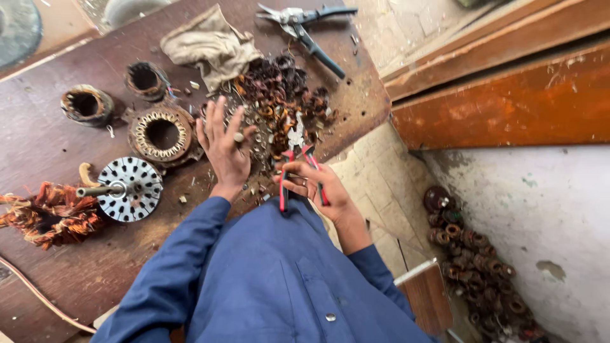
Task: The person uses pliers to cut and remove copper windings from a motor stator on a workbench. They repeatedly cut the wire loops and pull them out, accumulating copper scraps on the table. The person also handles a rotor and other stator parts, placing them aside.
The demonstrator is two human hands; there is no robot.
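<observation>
My right hand (321,190) is closed around a pair of red-handled pliers (298,168), whose jaws point up into a heap of scrap copper windings (279,101) near the middle of the dark wooden desk (51,140). My left hand (222,149) lies spread, fingers fanned, on the near-left edge of that heap, holding nothing that I can make out. The heap is a loose tangle of brown and orange wire loops mixed with pale flecks.

Judging by this, much stripping is already done: the wire lies pulled free in the pile, and a second clump of bright orange wire (47,213) sits at the desk's left edge. Just left of my left hand stands a round stator (162,133), a metal ring that seems to carry copper coils around its bore, so work on it looks unfinished. Beyond it are two smaller dark, hollow, rusty cylinders (89,105).

Near the orange clump lies a silvery rotor disc (130,189) with dark slots and a steel shaft. A crumpled beige rag (210,44) rests at the far side, and black-handled snips (305,28) lie beyond the heap. On the floor by the whitewashed wall, to my right, is a line of dark ring-shaped coils (483,267). My blue sleeves (267,279) fill the foreground
</observation>
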